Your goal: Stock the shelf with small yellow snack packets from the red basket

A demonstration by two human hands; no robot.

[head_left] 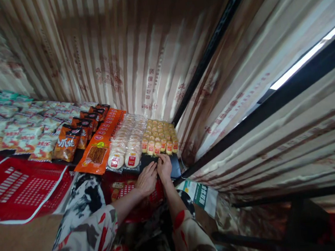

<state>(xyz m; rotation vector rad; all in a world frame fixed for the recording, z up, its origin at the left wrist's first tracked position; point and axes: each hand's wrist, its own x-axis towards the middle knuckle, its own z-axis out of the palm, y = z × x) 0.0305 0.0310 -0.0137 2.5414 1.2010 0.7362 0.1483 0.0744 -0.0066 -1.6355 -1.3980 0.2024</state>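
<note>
My left hand [147, 179] rests at the dark shelf's [175, 166] front edge, its fingers stretched out and holding nothing visible. Just beside it, my right hand [164, 167] reaches to the front row of small yellow packaged snacks [157, 147]. Its fingertips touch or nearly touch the lower front of that row, and its fingers are partly bent with no grasped item showing. The yellow packs stand in several tight rows. To their left lie rows of round white packaged cakes [132, 160] in clear wrap with red labels.
A large orange snack bag [95, 157] lies left of the cakes, beside brown-orange bags [66, 144] and many white packets [41, 144]. Red baskets [29, 188] stand below the shelf. Dark metal posts [208, 55] and pleated printed sheeting [125, 51] enclose the back and right.
</note>
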